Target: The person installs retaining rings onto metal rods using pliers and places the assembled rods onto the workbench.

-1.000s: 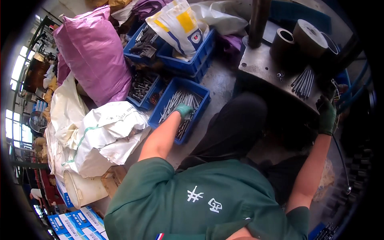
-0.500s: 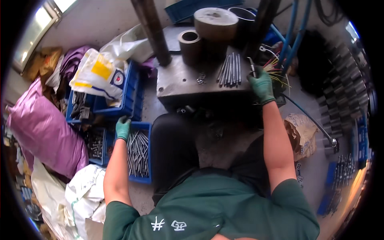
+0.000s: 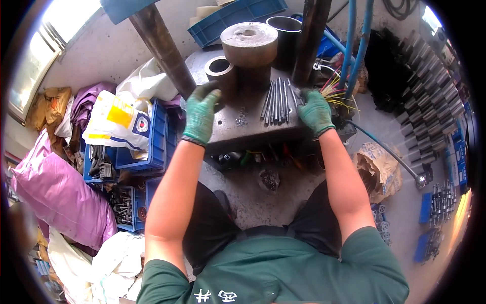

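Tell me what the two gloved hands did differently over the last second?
The left hand left the blue bin of rods on the floor and came up to the metal plate, near the short steel ring. The right hand stayed beside the bundle of rods lying on the plate.

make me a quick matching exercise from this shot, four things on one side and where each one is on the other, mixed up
Things:
1. left hand
2. right hand
3. bundle of metal rods
4. purple sack

Places:
A. lying on the steel plate between the two hands
B. on the floor at far left
C. by the small steel ring
D. at the right edge of the rods

Pairs: 1-C, 2-D, 3-A, 4-B
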`<state>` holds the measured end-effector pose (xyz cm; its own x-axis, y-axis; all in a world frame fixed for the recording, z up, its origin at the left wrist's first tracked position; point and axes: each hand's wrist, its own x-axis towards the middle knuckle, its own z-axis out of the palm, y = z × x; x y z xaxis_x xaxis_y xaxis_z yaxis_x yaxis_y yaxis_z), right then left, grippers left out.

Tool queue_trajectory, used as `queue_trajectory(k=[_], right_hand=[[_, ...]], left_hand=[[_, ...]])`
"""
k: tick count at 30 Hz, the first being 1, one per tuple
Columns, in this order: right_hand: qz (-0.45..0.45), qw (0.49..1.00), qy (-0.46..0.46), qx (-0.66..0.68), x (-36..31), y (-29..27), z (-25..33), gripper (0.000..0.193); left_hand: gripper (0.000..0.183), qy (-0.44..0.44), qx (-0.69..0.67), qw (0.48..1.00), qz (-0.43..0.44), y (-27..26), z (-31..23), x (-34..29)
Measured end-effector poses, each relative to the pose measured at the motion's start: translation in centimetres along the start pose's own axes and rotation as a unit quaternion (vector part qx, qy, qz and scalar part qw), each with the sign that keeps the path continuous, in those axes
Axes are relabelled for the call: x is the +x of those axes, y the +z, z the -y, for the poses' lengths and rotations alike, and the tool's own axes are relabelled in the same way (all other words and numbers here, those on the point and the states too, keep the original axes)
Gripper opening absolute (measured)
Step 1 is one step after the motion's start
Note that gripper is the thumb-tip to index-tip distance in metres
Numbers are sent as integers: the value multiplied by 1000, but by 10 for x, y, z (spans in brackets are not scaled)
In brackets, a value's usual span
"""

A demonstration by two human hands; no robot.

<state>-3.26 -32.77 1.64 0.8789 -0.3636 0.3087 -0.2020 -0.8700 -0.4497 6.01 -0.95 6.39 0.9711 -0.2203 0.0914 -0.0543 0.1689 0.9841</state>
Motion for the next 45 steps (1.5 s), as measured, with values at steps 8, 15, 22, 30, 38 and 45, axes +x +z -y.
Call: queue_trajectory(k=[8,15,22,30,38,45], right_hand=[[66,996,17,-49,7,-2,-5,55],[9,893,134,429,8,-16,10,75],[102,745,65,655,-67,0,80,77],[105,724,135,668,-70,-3,92,42],[58,675,196,709,-53,-9,61,41],[68,674,209,705,-55,-14,62,40]], left_hand=[[33,-37,147,987,48,7,28,-9],[33,-43,91,992,80,17,28,-18],[37,-80,70,986,130,40,27,-44],[27,-139,-70,986,54,33,14,-42],[29,171,532,818,140,24,46,-42],[26,211,580,766,180,21,53,-61]])
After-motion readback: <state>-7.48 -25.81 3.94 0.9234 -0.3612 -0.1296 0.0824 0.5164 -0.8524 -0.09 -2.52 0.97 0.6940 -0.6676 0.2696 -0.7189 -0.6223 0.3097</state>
